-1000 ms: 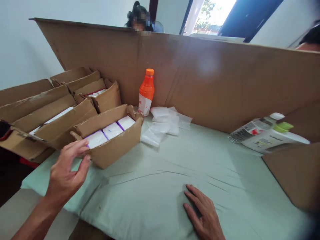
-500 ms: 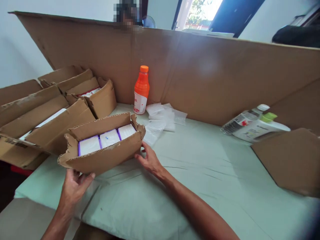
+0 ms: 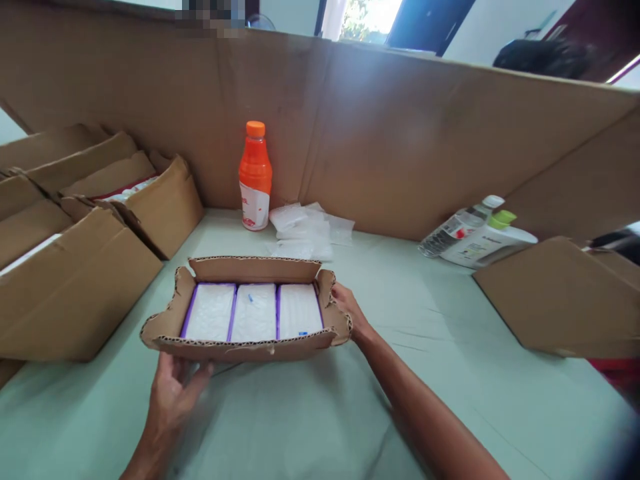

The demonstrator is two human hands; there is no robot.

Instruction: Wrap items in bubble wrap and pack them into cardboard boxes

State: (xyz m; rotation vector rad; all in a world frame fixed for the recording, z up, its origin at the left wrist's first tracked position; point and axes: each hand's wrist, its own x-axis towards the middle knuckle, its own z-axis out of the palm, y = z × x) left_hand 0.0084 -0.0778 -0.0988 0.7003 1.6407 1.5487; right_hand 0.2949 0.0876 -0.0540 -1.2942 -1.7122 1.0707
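Note:
A low open cardboard box [image 3: 240,352] with ragged edges is between my hands at the middle of the table. Inside it lie three white blocks [image 3: 256,313] edged in purple, side by side; what they are I cannot make out. My left hand [image 3: 173,387] grips the box from below at its near left corner, the fingertips hidden beneath it. At the right end my right hand [image 3: 347,308] holds the box's side, its fingers partly behind the cardboard.
Larger cardboard boxes [image 3: 75,280] crowd the left. Behind stand an orange bottle [image 3: 255,177] and clear plastic bags [image 3: 305,230] before a tall cardboard wall [image 3: 390,140]. To the right, a clear bottle [image 3: 457,227] and white bottle [image 3: 487,247] lean near a cardboard box [image 3: 560,300].
The box has moved right, away from the left-hand boxes, and turned squarer to me, both hands moving with it. My view has swung to the right.

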